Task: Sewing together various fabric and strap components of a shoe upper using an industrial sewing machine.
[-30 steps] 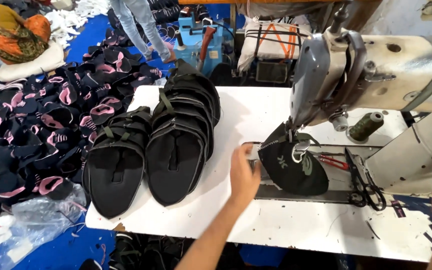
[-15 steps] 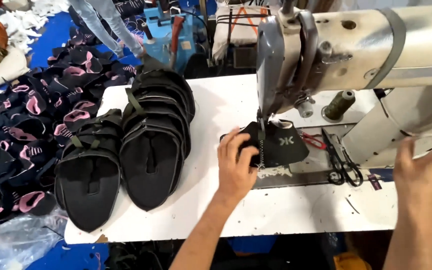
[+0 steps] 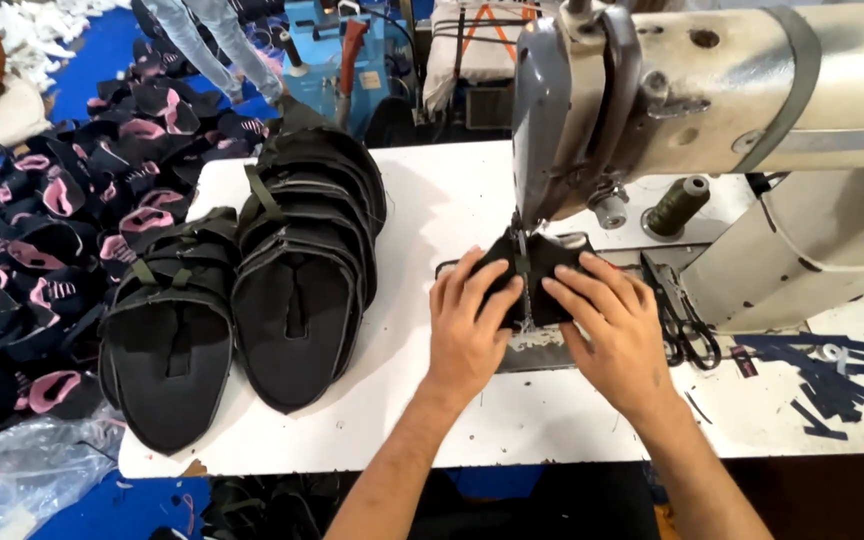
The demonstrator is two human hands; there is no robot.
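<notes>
A small black fabric piece [image 3: 537, 262] lies under the needle of a large grey sewing machine [image 3: 712, 100]. My left hand [image 3: 467, 325] presses flat on its left side, fingers spread. On its right side my right hand [image 3: 617, 325] does the same. Both hands meet at the needle, over the metal plate [image 3: 532, 350]. Much of the piece is hidden under my fingers.
Two stacks of black shoe uppers [image 3: 292, 270] with olive straps lie on the white table [image 3: 442, 200] to the left. Black scissors [image 3: 682, 320], a thread spool [image 3: 679, 203] and blue scraps [image 3: 832, 380] sit right. Black and pink pieces [image 3: 42, 260] pile on the floor. A person's legs [image 3: 202, 40] stand behind.
My right hand has come in from the right edge and settled on the fabric piece. The left hand stays on it, and the piece now sits straight under the needle.
</notes>
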